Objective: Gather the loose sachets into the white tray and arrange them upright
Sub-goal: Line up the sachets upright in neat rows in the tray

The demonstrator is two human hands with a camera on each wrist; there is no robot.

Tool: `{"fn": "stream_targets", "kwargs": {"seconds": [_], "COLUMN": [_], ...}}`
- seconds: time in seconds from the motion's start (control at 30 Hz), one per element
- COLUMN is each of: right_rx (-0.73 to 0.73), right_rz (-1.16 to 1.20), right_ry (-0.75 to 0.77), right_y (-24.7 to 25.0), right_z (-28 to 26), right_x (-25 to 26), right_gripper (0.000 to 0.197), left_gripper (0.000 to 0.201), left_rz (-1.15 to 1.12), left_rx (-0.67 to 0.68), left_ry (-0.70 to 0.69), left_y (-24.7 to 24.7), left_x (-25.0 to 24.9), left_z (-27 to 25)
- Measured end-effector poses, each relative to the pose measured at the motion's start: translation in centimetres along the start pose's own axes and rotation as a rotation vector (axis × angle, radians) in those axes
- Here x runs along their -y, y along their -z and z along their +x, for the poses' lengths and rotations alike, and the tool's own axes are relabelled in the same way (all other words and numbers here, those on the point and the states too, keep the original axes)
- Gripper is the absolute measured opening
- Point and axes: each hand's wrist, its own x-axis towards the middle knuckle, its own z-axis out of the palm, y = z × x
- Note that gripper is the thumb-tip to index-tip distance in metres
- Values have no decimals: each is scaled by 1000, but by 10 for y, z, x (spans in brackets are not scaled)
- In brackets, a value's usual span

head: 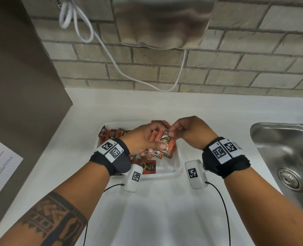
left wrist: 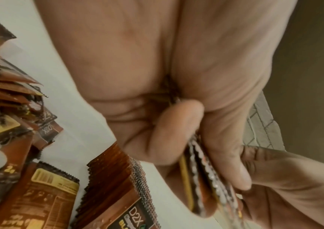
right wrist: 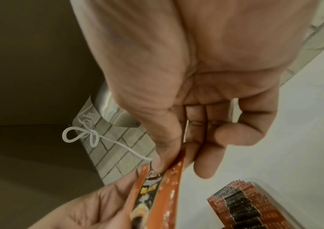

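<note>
While my left hand (head: 143, 139) grips a sachet bundle (head: 165, 141) above the tray (head: 175, 167), my right hand (head: 188, 132) pinches, seemingly, its front sachet.

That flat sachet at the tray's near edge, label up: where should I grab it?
Pinch the flat sachet by its right edge, coming from the right over the bare white tray floor. It lies flat, its left side is tucked under the left hand, and the near rim crowds its lower edge.
</note>
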Motion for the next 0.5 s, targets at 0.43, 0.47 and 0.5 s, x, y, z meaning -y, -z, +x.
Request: {"fn": "stream_targets", "kwargs": {"seconds": [0.43, 0.47, 0.5], "right_rx": [-80, -72, -67], "right_rz": [-48, -100, -165], "right_ry": [19, 10, 2], "right_y": [18, 16, 12], "right_z": [-2, -3, -3], "right_x": [6, 4, 1], "right_gripper": [2, 3, 4], "left_gripper": [35, 36, 37], "left_rz": [394, 418, 456], "left_rx": [12, 72, 127], "left_ry": [143, 183, 214], "left_y": [14, 14, 14], "left_x": [17, 17, 15], "left_z": [-5, -7, -8]}}
